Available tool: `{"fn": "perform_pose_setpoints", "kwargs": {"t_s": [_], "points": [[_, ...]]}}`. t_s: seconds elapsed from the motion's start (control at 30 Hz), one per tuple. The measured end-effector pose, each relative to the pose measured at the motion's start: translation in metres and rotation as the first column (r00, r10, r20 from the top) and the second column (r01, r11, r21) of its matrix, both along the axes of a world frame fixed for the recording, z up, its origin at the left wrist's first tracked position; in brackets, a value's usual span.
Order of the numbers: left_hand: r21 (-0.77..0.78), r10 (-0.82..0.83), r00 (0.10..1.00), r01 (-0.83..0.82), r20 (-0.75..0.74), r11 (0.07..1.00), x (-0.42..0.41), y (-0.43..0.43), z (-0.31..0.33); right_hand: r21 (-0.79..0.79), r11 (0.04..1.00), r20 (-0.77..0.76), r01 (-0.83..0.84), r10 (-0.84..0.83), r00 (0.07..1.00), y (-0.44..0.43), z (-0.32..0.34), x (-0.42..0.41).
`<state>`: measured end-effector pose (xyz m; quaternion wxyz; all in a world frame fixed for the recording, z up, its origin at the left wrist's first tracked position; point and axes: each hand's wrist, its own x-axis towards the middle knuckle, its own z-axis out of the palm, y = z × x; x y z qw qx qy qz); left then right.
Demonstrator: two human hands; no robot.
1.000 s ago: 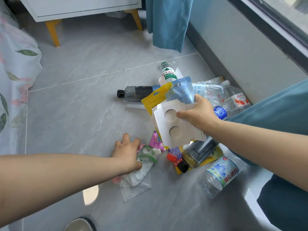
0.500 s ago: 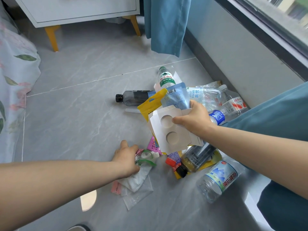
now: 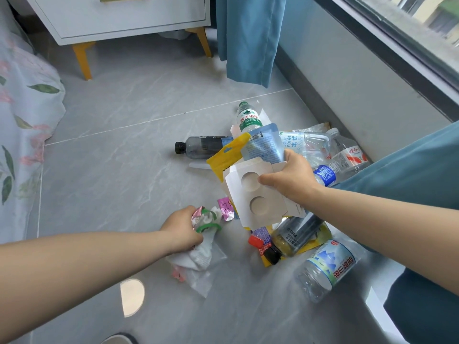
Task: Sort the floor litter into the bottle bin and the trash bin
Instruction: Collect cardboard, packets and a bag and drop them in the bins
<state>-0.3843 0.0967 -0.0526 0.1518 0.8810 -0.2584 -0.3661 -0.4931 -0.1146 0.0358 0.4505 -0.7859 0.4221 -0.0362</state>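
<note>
My right hand (image 3: 291, 181) holds a fan of flat packaging above the floor: a white card with two round holes (image 3: 255, 194), a blue pouch (image 3: 263, 145) and a yellow pouch (image 3: 227, 155). My left hand (image 3: 181, 230) is closed on a clump of crumpled wrappers (image 3: 207, 219) with white tissue and a clear bag hanging under it. Bottles lie on the tiles: a dark one (image 3: 201, 147), a green-capped one (image 3: 248, 117), a clear one with a blue and green label (image 3: 325, 269), a dark one with a black cap (image 3: 293, 238) and several clear ones by the wall. No bin is in view.
A pink wrapper (image 3: 225, 208) lies on the grey tile floor. A white cabinet on yellow legs (image 3: 124, 18) stands at the back, a blue curtain (image 3: 250, 38) hangs beside it. Floral bedding (image 3: 22, 115) fills the left edge. The wall runs along the right.
My left hand has closed around the crumpled wrappers and lifted them slightly off the floor. My right hand has kept the packaging in about the same place.
</note>
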Motion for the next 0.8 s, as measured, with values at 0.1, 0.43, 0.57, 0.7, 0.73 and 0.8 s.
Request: {"fn": "perform_pose_setpoints", "kwargs": {"t_s": [0.1,0.43,0.57,0.7,0.73,0.8], "points": [[-0.032,0.049,0.999,-0.049,-0.020,0.998,0.000,0.001,0.003,-0.012,1.000,0.003,-0.007,0.007,1.000,0.001,0.003,0.000],[-0.205,0.221,0.973,-0.229,-0.063,0.951,0.009,-0.008,0.036,-0.023,0.998,0.092,0.053,-0.051,0.994,-0.002,0.029,-0.003],[-0.270,0.294,0.955,-0.294,-0.044,0.917,0.023,-0.022,0.066,-0.001,0.987,0.212,0.162,-0.158,0.964,-0.022,0.055,0.003],[-0.341,0.315,0.949,-0.300,-0.013,0.891,0.046,-0.045,0.107,-0.036,0.973,0.246,0.226,-0.211,0.946,-0.046,0.073,0.006],[-0.360,0.333,0.943,-0.315,-0.013,0.878,0.052,-0.050,0.116,-0.049,0.969,0.243,0.242,-0.223,0.944,-0.051,0.076,0.007],[-0.396,0.391,0.919,-0.378,-0.051,0.837,0.062,-0.062,0.131,-0.035,0.959,0.252,0.281,-0.264,0.931,-0.057,0.080,0.007]]}}
